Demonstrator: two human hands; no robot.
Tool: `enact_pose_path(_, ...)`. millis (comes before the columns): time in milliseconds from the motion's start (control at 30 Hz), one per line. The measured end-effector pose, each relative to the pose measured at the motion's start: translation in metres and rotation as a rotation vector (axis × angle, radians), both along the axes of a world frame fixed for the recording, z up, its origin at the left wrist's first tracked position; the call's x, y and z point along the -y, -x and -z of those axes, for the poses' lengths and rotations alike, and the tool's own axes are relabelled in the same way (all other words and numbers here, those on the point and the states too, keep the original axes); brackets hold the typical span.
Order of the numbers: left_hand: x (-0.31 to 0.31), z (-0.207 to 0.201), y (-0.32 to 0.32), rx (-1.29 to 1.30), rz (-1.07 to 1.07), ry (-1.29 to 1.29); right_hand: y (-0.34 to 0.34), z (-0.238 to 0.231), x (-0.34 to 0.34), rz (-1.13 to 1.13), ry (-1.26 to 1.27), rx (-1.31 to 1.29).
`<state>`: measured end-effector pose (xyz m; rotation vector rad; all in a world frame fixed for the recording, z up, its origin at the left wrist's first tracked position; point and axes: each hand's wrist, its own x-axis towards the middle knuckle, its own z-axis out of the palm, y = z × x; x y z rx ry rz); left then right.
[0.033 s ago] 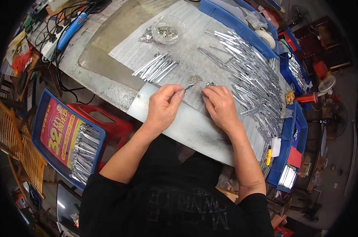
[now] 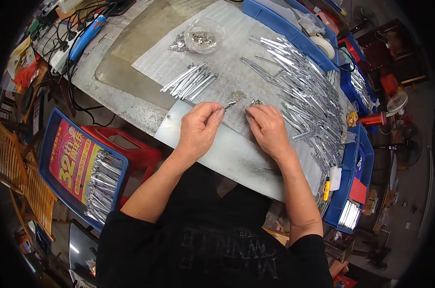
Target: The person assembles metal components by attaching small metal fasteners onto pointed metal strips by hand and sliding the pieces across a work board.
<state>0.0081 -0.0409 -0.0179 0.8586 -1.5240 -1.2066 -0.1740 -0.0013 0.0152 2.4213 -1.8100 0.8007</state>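
My left hand (image 2: 199, 129) is closed in a pinch on a thin metal strip (image 2: 231, 104), whose tip sticks out toward the right. My right hand (image 2: 269, 128) has its fingertips pressed together low over the table; whatever they hold is too small to tell. Just beyond them lies a little heap of small metal parts (image 2: 256, 102). A second heap of tiny yellowish metal pieces (image 2: 238, 96) is beside it. Below both hands runs a smooth pale plate (image 2: 212, 151) along the table's near edge.
Slim metal strips (image 2: 191, 82) lie in a bunch at left, and a large pile of strips (image 2: 304, 91) covers the right. A clear bag of small parts (image 2: 205, 36) sits farther back. Blue trays (image 2: 294, 30) line the right side; another blue tray (image 2: 47, 163) with strips stands at left.
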Motion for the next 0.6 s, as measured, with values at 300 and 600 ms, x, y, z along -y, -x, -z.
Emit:
enact_pose_path(300,0.004,-0.002,0.002,0.04,-0.026,0.018,-0.009,0.009,0.018,0.091,-0.169,0.07)
enact_pose_path(600,0.005,-0.003,0.001,0.066,-0.041,0.045,-0.003,0.008,0.021,0.217,-0.139,0.042)
